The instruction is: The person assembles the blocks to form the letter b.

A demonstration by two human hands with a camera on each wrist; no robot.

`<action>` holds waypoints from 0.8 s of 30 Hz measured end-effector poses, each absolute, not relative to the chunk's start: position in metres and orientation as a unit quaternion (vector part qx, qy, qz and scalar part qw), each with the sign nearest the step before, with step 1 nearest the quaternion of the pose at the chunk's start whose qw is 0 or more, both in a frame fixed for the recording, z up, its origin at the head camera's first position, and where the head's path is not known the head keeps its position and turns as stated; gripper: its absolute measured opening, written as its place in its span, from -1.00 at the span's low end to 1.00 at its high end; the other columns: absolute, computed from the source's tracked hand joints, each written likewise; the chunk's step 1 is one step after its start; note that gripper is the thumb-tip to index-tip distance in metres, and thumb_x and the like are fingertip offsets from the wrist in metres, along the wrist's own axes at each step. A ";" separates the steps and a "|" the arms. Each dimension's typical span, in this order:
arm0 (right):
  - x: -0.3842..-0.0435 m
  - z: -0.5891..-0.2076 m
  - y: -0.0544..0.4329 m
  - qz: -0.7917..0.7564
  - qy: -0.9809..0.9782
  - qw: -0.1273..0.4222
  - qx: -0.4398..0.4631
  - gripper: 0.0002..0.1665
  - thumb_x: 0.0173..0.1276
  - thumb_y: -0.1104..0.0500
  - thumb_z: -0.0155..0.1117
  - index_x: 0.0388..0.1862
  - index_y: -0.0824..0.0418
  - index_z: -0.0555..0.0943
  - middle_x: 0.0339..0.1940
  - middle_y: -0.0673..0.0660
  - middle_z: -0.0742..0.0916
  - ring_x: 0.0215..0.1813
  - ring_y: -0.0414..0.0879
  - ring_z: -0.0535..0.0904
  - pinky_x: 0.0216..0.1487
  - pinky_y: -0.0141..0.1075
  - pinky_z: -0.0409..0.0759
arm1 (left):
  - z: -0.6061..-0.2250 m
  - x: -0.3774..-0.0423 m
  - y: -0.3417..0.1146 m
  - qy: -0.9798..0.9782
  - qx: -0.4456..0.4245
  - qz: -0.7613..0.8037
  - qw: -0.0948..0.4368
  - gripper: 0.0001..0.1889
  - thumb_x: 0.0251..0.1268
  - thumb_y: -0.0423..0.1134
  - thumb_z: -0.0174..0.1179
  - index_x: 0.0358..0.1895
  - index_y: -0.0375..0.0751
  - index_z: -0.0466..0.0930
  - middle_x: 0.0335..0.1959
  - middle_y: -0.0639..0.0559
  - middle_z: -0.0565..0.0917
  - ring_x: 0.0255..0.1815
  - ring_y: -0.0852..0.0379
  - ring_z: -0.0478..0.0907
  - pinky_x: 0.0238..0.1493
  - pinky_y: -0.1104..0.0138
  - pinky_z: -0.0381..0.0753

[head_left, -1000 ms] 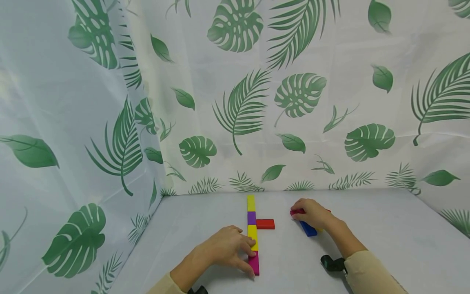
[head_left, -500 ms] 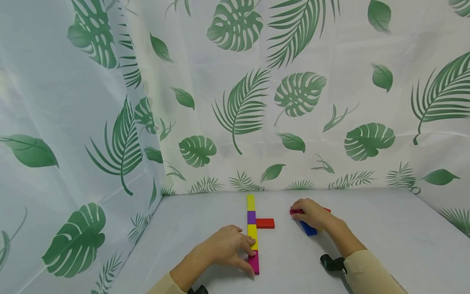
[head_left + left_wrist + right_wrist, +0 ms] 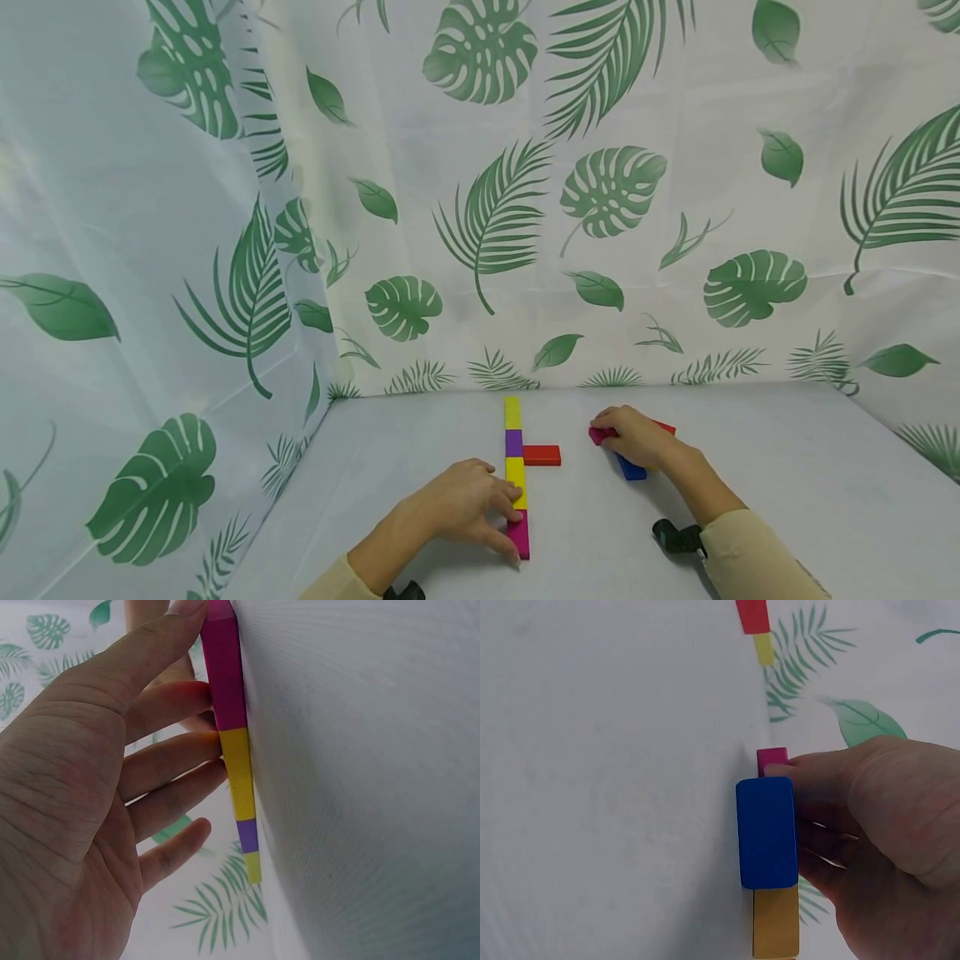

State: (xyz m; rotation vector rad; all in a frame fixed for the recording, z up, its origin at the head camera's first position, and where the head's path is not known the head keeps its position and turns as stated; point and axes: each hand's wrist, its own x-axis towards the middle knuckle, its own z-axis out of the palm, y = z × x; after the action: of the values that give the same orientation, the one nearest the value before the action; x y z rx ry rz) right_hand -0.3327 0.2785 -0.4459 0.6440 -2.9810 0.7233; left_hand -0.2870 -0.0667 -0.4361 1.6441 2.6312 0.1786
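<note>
My left hand (image 3: 465, 504) rests its fairly straight fingers along a row of flat toy blocks. Its thumb is at the near magenta block (image 3: 519, 542), and other fingertips touch that block and the yellow block (image 3: 516, 473). Beyond these the row continues with a purple block (image 3: 513, 443) and a far yellow block (image 3: 512, 412). A red block (image 3: 542, 456) juts right from the purple one. Farther right, my right hand (image 3: 633, 437) pinches another magenta block (image 3: 772, 759) between thumb and fingers. Next to that hand lies a blue block (image 3: 632, 468), with an orange-yellow block (image 3: 776, 922) beside it.
A second red block (image 3: 664, 427) shows partly behind the right hand. The white table (image 3: 585, 533) runs back to a leaf-print curtain (image 3: 510, 250), with another curtain side (image 3: 150, 333) on the left. A black camera mount (image 3: 678, 536) sits at the right wrist.
My right hand has shifted slightly left with the magenta block, which has moved away from the blue block. The left hand stays in place on the row.
</note>
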 end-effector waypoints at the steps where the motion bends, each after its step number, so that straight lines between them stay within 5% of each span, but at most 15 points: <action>1: -0.332 -0.445 0.278 0.232 -0.951 0.002 0.205 -0.61 0.43 0.36 0.33 0.21 0.41 0.68 0.17 0.32 0.73 0.26 0.28 0.61 0.26 0.19 0.63 | -0.436 -0.287 -0.067 0.846 0.529 0.057 0.017 -0.42 0.12 0.48 0.33 0.11 0.27 0.79 0.21 0.33 0.72 0.23 0.46 0.60 0.42 0.20 0.52; 24: -0.332 -0.450 0.265 0.211 -0.951 0.018 0.224 -0.58 0.44 0.40 0.28 0.25 0.25 0.70 0.08 0.16 0.78 0.20 0.17 0.66 0.24 0.10 0.66 | -0.436 -0.288 -0.066 0.844 0.531 0.064 0.020 -0.44 0.11 0.47 0.35 0.08 0.29 0.81 0.17 0.35 0.74 0.18 0.49 0.61 0.39 0.23 0.54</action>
State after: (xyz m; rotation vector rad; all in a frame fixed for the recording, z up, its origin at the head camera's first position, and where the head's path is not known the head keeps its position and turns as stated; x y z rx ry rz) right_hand -0.3317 0.2649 -0.4497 0.6965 -2.9549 0.6567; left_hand -0.2878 -0.0661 -0.4357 1.6490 2.6202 0.1987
